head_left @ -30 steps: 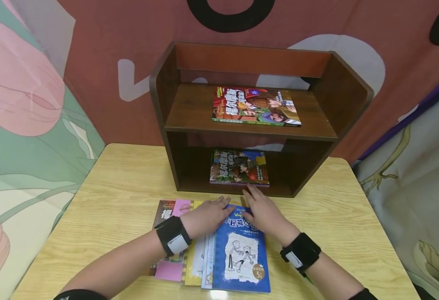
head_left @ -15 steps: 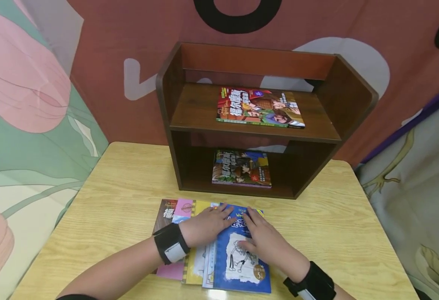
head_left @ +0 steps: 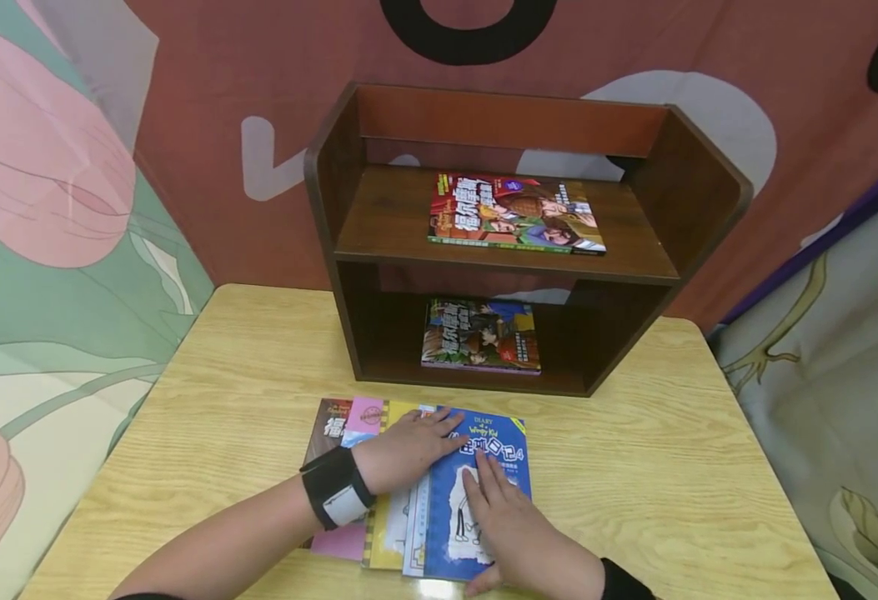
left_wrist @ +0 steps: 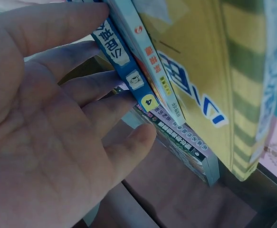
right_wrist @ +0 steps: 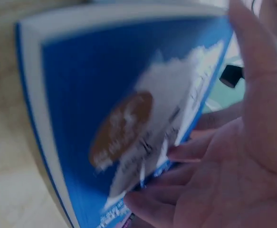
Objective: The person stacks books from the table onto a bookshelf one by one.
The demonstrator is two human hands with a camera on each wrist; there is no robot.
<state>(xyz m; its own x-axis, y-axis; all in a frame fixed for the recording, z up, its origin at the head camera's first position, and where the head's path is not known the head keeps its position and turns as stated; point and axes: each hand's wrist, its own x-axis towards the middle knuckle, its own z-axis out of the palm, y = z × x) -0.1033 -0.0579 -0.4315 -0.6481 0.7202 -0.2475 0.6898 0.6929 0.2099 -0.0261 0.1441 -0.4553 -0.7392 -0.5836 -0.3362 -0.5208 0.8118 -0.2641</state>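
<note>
Several books lie fanned out in an overlapping row on the table. On top at the right is a blue book (head_left: 439, 533) with a white drawing panel. A thin light-blue book (head_left: 414, 537), a yellow book (head_left: 383, 533), a pink book (head_left: 341, 540) and a dark brown book (head_left: 325, 433) show as strips to its left. My left hand (head_left: 407, 450) rests across the yellow book and the blue book's left edge, fingers spread. My right hand (head_left: 521, 529) lies over the blue cover's lower right, fingers straight, thumb by the bottom edge. In the right wrist view the blue book (right_wrist: 81, 95) is blurred.
Behind the row stands a dark wooden two-level shelf (head_left: 509, 265). A red comic-style book (head_left: 514, 212) lies flat on its upper level, and darker books (head_left: 480, 335) lie on the lower one. A printed cloth (head_left: 258, 50) hangs behind the wooden table (head_left: 634, 450).
My right hand has slid from the blue book's top right corner down toward its lower edge, uncovering the title. The left hand stays on the books.
</note>
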